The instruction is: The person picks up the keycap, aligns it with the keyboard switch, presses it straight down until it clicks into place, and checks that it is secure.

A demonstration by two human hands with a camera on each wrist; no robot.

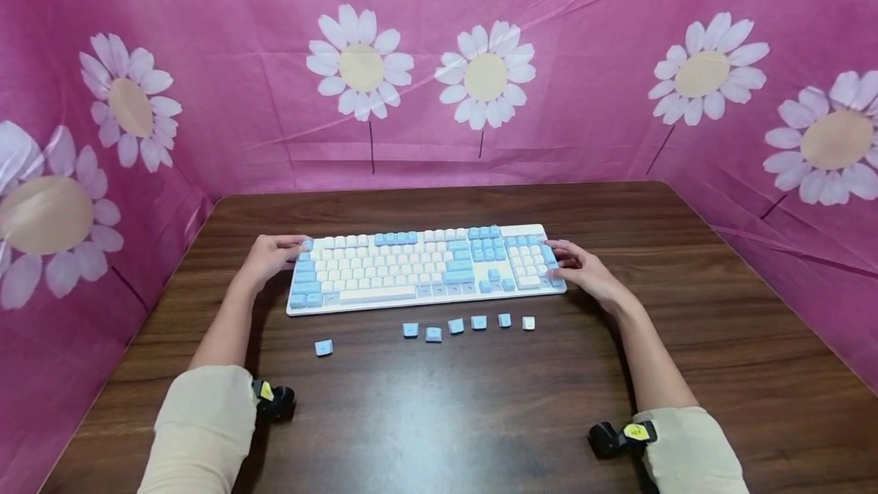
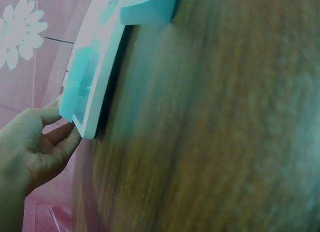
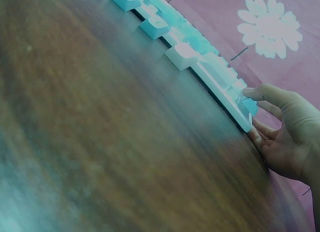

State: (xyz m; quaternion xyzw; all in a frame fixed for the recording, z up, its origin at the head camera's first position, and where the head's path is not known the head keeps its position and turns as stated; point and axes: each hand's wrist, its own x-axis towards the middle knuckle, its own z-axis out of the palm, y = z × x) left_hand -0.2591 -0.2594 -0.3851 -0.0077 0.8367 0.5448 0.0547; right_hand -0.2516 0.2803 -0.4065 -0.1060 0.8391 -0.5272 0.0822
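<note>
A full-size white and light-blue keyboard (image 1: 384, 267) lies across the wooden table. My left hand (image 1: 270, 258) grips its left end, and in the left wrist view the thumb is on top while the curled fingers (image 2: 65, 142) are at the side edge. On the opposite end, my right hand (image 1: 588, 271) holds the keyboard with the thumb over the corner keys and fingers (image 3: 260, 134) at the edge. Right of the space bar (image 1: 377, 294), several spots in the bottom row look bare of keycaps.
In front of the keyboard lie several loose keycaps, among them a blue keycap (image 1: 324, 348) alone at the left and a white keycap (image 1: 528, 323) at the right end of a row. Behind the table (image 1: 439, 204) hangs a pink cloth (image 1: 425, 158) with daisies.
</note>
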